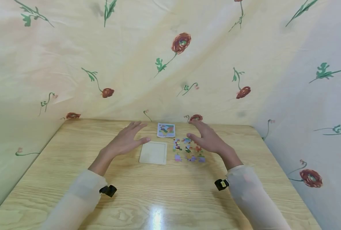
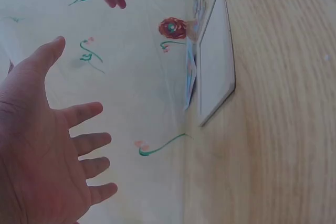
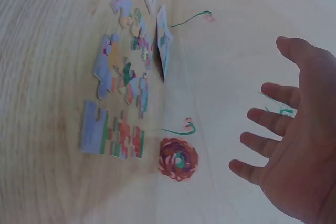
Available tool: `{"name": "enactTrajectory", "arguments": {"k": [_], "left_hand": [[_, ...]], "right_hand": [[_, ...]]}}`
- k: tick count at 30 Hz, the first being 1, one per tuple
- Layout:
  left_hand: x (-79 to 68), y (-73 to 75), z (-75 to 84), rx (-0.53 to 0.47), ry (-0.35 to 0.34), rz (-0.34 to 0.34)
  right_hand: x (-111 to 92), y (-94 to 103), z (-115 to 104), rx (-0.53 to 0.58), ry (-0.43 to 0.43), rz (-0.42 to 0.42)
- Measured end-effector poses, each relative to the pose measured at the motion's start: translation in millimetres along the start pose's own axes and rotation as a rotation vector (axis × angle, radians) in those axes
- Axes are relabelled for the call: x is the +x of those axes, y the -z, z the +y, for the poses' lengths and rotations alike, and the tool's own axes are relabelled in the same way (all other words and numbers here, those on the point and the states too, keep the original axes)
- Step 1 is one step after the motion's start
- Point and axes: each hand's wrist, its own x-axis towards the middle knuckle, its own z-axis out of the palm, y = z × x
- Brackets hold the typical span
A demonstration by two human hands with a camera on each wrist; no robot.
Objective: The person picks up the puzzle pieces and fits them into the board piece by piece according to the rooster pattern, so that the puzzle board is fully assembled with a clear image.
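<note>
My left hand (image 1: 125, 139) hovers over the table just left of a white square puzzle tray (image 1: 153, 153), its fingers spread and holding nothing. Above the right side of several loose jigsaw pieces (image 1: 190, 157) is my right hand (image 1: 208, 138), also with fingers apart and nothing in them. The jigsaw pieces (image 3: 123, 74) lie spread out beside the tray, coloured lilac, red and green. Behind the tray lies a small picture card (image 1: 166, 130) with a colourful printed image. Both palms face inward in the wrist views, where the left hand (image 2: 47, 145) and right hand (image 3: 304, 129) show bare.
A light wooden table (image 1: 124, 204) carries everything. Cream cloth with printed red flowers (image 1: 130, 57) hangs behind it and along both sides. Dark straps with small black devices (image 1: 108, 190) sit at both sleeved wrists.
</note>
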Motion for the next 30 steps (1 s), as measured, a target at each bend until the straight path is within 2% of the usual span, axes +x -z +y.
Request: {"name": "enactTrajectory", "arguments": {"k": [5, 16, 30], "left_hand": [[-3.5, -6.7, -4.2, -0.037, 0.013, -0.011], [-10.5, -20.6, -13.0, -0.158, 0.017, -0.067], [-15.3, -38.0, -35.8, -0.187, 0.039, -0.118]], "right_hand": [[4.0, -9.4, 4.4, 0.077, 0.02, -0.044], [10.1, -25.2, 18.9, 0.186, -0.017, -0.063], [21.4, -48.1, 41.3, 0.287, -0.041, -0.061]]}}
